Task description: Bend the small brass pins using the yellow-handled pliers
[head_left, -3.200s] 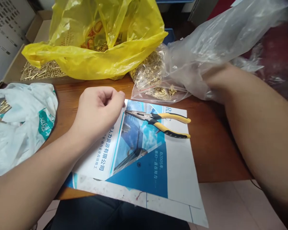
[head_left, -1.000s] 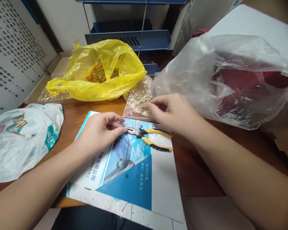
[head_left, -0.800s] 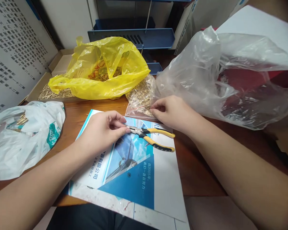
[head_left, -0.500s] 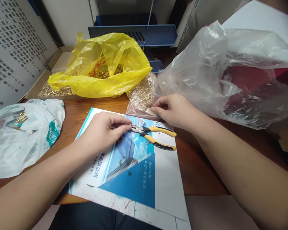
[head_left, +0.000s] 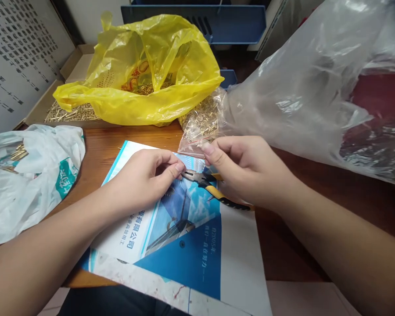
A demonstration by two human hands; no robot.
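Observation:
Yellow-and-black handled pliers (head_left: 217,195) lie on a blue and white brochure (head_left: 184,237) on the wooden table (head_left: 296,250). My left hand (head_left: 145,180) is closed in a pinch, its fingertips at the pliers' jaws; what it pinches is too small to name. My right hand (head_left: 246,169) hovers over the pliers' handles with fingers curled in a pinch, just in front of a small clear bag of brass pins (head_left: 202,125). Whether it holds a pin cannot be made out.
A yellow plastic bag (head_left: 141,74) with brass pins sits in a cardboard box (head_left: 49,105) at the back. A white and green bag (head_left: 29,175) lies at left. A large clear plastic bag (head_left: 316,87) fills the right. Blue trays (head_left: 197,22) stand behind.
My right hand has come back from the small bag of pins to above the pliers' handles. My left hand stays pinched at the jaws. The view has tilted down slightly.

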